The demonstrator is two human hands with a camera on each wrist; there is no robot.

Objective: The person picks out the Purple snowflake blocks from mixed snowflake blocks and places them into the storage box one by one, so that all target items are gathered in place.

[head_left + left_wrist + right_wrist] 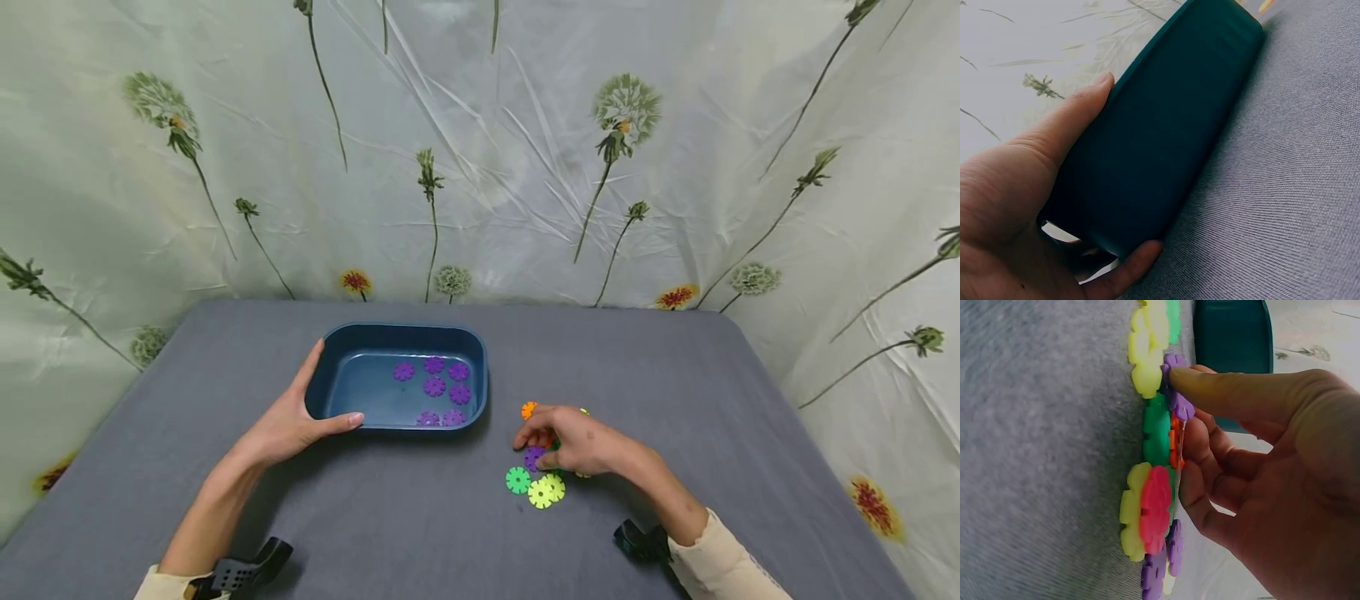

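My left hand (288, 421) grips the left end of a blue plastic tray (321, 379), thumb along the near rim and fingers around the outer side. Several purple notched discs (434, 386) lie inside, mostly in its right half. In the left wrist view the tray's outer wall (1154, 131) fills the middle. To the right of the tray, my right hand (577, 437) pinches a purple notched disc (1177, 390) between thumb and fingers, low over a small pile. A red disc (1155, 509), a dark green disc (1157, 430) and yellow discs (1147, 347) show beneath and beside it.
On the grey cloth-covered table (420, 517), a green disc (517, 480) and two yellow-green discs (540, 493) lie in front of the right hand. An orange disc (528, 409) shows behind it. A flower-printed curtain (517, 217) hangs behind the table.
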